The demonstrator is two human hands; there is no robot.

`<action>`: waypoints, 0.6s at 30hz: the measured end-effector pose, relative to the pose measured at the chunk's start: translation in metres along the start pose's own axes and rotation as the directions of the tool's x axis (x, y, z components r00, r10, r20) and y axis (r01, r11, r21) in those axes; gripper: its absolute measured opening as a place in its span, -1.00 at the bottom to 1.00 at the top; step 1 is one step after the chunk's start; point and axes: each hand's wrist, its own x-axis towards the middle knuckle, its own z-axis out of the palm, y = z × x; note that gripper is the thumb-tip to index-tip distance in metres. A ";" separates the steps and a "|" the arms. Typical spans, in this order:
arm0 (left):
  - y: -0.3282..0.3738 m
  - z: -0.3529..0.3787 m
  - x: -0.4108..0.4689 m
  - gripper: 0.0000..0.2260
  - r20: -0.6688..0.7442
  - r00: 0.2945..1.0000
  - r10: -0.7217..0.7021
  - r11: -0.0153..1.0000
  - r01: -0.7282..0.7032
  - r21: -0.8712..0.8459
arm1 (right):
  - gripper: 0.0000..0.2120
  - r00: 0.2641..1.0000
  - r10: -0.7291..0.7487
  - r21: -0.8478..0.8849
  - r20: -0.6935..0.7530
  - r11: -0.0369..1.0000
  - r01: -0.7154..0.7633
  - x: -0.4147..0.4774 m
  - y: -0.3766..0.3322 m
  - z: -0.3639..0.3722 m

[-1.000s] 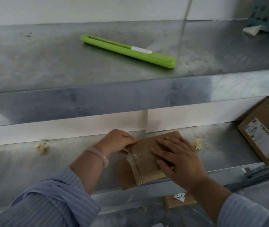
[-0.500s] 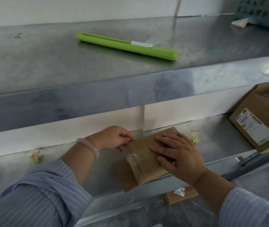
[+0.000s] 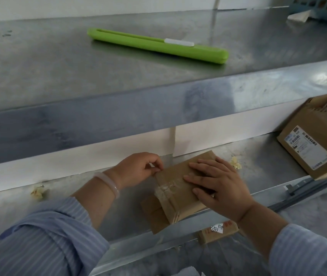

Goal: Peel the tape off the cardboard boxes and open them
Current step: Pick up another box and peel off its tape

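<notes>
A small flat cardboard box (image 3: 175, 191) lies on the lower metal shelf (image 3: 258, 162), its near end past the shelf's front edge. Clear tape (image 3: 165, 189) crosses its left side. My right hand (image 3: 216, 188) rests flat on top of the box, fingers spread and straight. At the box's upper left corner, my left hand (image 3: 140, 169) pinches with curled fingers at the tape's edge. A larger cardboard box (image 3: 315, 136) with a white shipping label stands at the far right, its top flaps open.
A green box cutter (image 3: 156, 45) lies on the upper metal shelf (image 3: 118, 76). Crumpled tape scraps (image 3: 38, 192) sit on the lower shelf at left and behind the box. Another labelled box (image 3: 218, 231) sits below the shelf edge. A blue basket (image 3: 321, 8) fills the top right corner.
The view shifted slightly, bringing the larger box at right further into sight. My left hand's fingers have closed tighter at the box's corner; my right hand stays pressed on top.
</notes>
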 end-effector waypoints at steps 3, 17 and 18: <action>-0.002 0.004 0.000 -0.91 0.011 0.996 0.085 0.992 -0.085 0.093 | -0.70 1.000 -0.003 -0.007 0.003 1.000 0.003 0.002 0.000 0.000; -0.013 -0.002 0.003 -0.79 -0.014 0.995 0.104 0.994 -0.104 -0.037 | -0.70 1.000 -0.012 -0.028 -0.006 1.000 0.012 0.003 0.000 0.000; -0.013 0.001 0.004 -0.79 -0.017 0.996 0.085 0.993 -0.086 -0.081 | -0.70 1.000 -0.015 -0.026 -0.008 1.000 0.015 0.003 0.000 0.000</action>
